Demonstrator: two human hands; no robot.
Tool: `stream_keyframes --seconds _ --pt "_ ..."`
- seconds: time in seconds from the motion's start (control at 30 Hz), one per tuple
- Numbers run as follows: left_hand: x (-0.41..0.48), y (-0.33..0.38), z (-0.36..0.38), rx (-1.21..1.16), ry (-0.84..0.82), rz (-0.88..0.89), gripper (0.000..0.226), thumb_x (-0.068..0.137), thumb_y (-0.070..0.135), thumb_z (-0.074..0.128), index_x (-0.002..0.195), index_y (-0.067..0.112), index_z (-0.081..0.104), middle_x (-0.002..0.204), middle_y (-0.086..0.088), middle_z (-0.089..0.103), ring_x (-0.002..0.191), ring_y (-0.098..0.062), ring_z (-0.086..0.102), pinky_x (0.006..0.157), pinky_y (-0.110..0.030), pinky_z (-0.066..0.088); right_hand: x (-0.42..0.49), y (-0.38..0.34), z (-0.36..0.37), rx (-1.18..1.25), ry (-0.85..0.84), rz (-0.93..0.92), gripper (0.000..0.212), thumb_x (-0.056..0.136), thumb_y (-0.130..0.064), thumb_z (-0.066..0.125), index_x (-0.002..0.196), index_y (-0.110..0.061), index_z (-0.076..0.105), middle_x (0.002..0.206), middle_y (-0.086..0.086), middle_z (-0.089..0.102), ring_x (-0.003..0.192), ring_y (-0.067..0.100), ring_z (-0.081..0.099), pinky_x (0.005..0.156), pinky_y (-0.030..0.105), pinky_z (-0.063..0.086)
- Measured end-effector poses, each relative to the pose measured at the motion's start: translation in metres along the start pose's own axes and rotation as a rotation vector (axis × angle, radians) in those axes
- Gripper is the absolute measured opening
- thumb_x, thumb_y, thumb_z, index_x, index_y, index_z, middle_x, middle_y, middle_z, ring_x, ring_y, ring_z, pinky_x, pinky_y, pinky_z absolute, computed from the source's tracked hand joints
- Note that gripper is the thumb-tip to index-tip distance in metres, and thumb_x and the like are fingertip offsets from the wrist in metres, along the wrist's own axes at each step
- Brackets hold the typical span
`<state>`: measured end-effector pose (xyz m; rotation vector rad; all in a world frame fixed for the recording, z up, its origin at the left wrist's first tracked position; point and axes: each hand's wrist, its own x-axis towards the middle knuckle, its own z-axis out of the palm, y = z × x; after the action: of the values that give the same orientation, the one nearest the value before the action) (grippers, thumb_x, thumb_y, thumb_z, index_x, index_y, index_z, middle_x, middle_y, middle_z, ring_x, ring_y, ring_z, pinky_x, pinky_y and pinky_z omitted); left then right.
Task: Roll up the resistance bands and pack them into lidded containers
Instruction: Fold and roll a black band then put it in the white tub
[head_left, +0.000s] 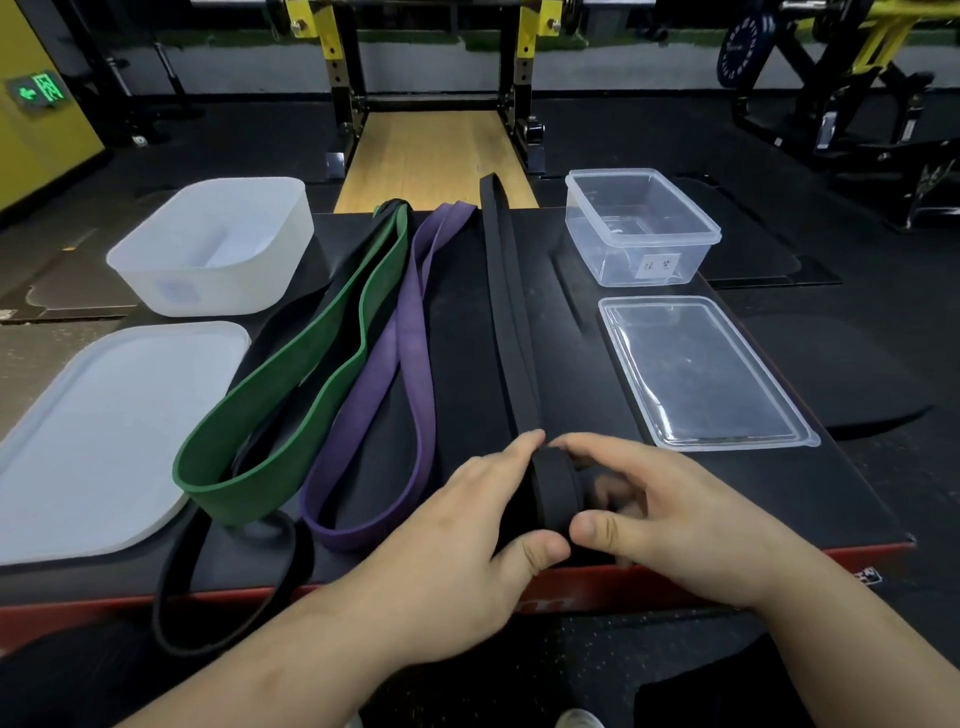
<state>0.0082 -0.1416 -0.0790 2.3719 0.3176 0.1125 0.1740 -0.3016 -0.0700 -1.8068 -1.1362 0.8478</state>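
A narrow black band (506, 291) runs down the middle of the black platform, its near end wound into a small roll (558, 488). My left hand (483, 514) and my right hand (670, 514) both grip that roll, thumbs at its front and fingers over its top. To the left lie a purple band (410, 364), a wide green band (311, 374) and another black band (228, 592) that hangs over the front edge. A frosted white tub (156, 249) and its lid (98, 436) are at the left. A clear tub (701, 239) and its lid (701, 374) are at the right.
The platform (753, 509) has a red front edge just under my wrists. Beyond it a wooden lifting strip (431, 156) leads to a black and yellow rack (332, 47). More gym machines stand at the back right on dark rubber flooring.
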Motion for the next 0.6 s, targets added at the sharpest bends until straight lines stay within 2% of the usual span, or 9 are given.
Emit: stream_keyframes --seconds 0.07,0.13,0.23,0.3,0.4,0.47,0.53,0.6 --pt "0.0 -0.002 -0.001 -0.006 0.026 0.003 0.084 0.095 0.062 0.054 0.159 0.049 0.001 0.16 0.029 0.018 0.132 0.027 0.011 0.098 0.01 0.005 0.001 0.001 0.001 -0.001 0.02 -0.01 0.062 0.075 -0.072 0.073 0.132 -0.058 0.053 0.106 -0.012 0.07 0.083 0.011 0.068 0.068 0.033 0.053" --pt "0.001 -0.004 -0.003 -0.019 0.069 0.014 0.086 0.09 0.064 0.059 0.158 0.051 0.008 0.158 0.033 0.021 0.138 0.025 0.015 0.102 0.007 0.01 0.005 -0.001 0.003 -0.03 0.039 -0.017 0.057 0.077 -0.074 0.068 0.13 -0.057 0.055 0.107 -0.012 0.067 0.076 0.009 0.068 0.067 0.029 0.053" --pt "0.001 -0.007 -0.006 0.005 0.068 0.029 0.087 0.087 0.058 0.069 0.154 0.055 0.015 0.149 0.039 0.025 0.131 0.032 0.014 0.1 0.007 0.012 0.007 -0.005 0.003 -0.029 0.045 -0.004 0.063 0.08 -0.071 0.062 0.137 -0.045 0.057 0.111 -0.007 0.061 0.06 0.013 0.066 0.06 0.032 0.054" --pt "0.004 -0.008 -0.006 0.023 0.057 0.028 0.086 0.09 0.052 0.069 0.155 0.054 0.013 0.15 0.039 0.023 0.129 0.033 0.013 0.1 0.008 0.01 0.006 -0.005 0.002 -0.03 0.044 -0.01 0.057 0.086 -0.065 0.067 0.138 -0.047 0.055 0.109 -0.011 0.062 0.058 0.015 0.067 0.062 0.032 0.055" --pt "0.008 -0.01 -0.005 0.027 0.054 0.014 0.084 0.094 0.053 0.063 0.158 0.052 0.008 0.158 0.033 0.02 0.14 0.021 0.015 0.111 -0.002 0.013 0.006 -0.006 -0.002 -0.004 0.038 -0.022 0.055 0.089 -0.047 0.075 0.138 -0.054 0.052 0.101 -0.018 0.067 0.061 0.013 0.067 0.065 0.031 0.057" --pt "0.009 -0.011 -0.005 0.026 0.044 0.003 0.085 0.095 0.056 0.059 0.157 0.053 0.002 0.16 0.032 0.017 0.144 0.016 0.013 0.114 -0.007 0.014 0.007 -0.006 -0.004 -0.039 0.035 0.001 0.055 0.089 -0.055 0.073 0.138 -0.058 0.049 0.089 -0.008 0.072 0.06 0.019 0.068 0.068 0.036 0.058" --pt "0.009 -0.011 -0.005 0.018 0.041 -0.002 0.088 0.093 0.059 0.06 0.156 0.055 -0.001 0.158 0.035 0.014 0.139 0.025 0.008 0.106 0.002 0.009 0.009 -0.005 -0.004 -0.046 0.053 0.018 0.051 0.088 -0.065 0.067 0.135 -0.063 0.048 0.086 0.002 0.074 0.059 0.025 0.069 0.07 0.042 0.059" --pt "0.009 -0.011 -0.004 0.004 0.056 -0.005 0.091 0.09 0.057 0.066 0.156 0.055 0.003 0.153 0.039 0.015 0.129 0.035 0.006 0.098 0.009 0.009 0.01 -0.005 -0.003 -0.06 0.069 0.033 0.051 0.087 -0.065 0.063 0.135 -0.063 0.048 0.085 -0.001 0.074 0.057 0.024 0.069 0.071 0.045 0.061"
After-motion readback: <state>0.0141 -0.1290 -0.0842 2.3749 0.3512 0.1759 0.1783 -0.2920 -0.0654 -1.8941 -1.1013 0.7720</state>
